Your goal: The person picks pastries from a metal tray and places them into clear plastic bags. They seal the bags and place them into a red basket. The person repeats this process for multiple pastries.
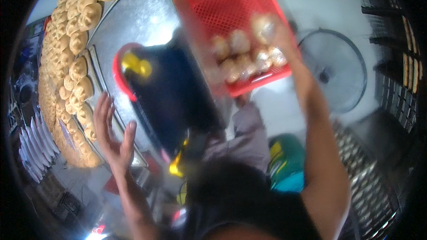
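My right hand [280,35] is over the right side of a red plastic crate [230,3], at a bread roll in clear plastic [263,26]; motion blur hides the fingers. Several wrapped rolls [238,41] lie in the crate's near part. Palm up, my left hand [115,136] is held with fingers spread and nothing in it, beside trays of baked bread rolls [78,68]. Between my arms, a dark sheet or bag [173,86] with a red, curved edge lies over the metal table [133,23].
A round, clear lid or disc [333,70] is on the floor right of the crate. A green container [287,160] stands below it. Racks with long breads [410,73] line the right edge. White packets [36,146] stand at the far left.
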`<act>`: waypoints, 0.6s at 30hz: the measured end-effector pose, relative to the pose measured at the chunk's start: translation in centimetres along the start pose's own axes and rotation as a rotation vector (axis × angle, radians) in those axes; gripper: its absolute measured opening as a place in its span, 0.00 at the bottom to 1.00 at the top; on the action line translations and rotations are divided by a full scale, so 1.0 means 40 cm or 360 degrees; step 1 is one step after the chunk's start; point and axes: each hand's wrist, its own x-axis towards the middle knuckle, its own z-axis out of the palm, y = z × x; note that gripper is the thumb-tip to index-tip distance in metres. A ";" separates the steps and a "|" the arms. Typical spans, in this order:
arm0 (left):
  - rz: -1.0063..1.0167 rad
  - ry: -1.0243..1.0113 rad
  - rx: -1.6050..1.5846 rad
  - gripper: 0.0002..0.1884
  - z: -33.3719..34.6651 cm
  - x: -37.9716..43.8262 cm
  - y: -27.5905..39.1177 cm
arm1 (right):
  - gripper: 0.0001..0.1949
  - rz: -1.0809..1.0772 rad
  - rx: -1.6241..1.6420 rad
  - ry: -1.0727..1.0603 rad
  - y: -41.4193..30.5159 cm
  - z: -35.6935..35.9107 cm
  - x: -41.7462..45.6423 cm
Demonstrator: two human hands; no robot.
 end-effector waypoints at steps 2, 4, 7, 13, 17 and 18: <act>-0.0104 -0.0013 0.0064 0.36 -0.014 -0.046 0.001 | 0.37 0.0146 -0.0171 -0.0304 0.083 0.153 0.050; -0.0144 -0.0009 0.0066 0.34 -0.013 -0.085 -0.022 | 0.41 0.0302 -0.0305 -0.0568 0.141 0.281 0.068; -0.0254 -0.0029 0.0176 0.33 -0.007 -0.115 -0.026 | 0.44 0.0215 -0.0487 -0.0822 0.167 0.318 0.100; -0.0301 -0.0245 0.0305 0.31 -0.033 -0.109 0.056 | 0.50 0.0191 -0.0230 -0.0241 0.006 0.117 -0.037; -0.0267 -0.0195 0.0185 0.29 -0.071 -0.150 0.025 | 0.41 0.0014 -0.0019 -0.0153 -0.030 -0.003 -0.243; -0.0201 -0.0185 0.0147 0.28 -0.079 -0.147 0.005 | 0.35 -0.0277 -0.0231 -0.0089 0.030 -0.013 -0.299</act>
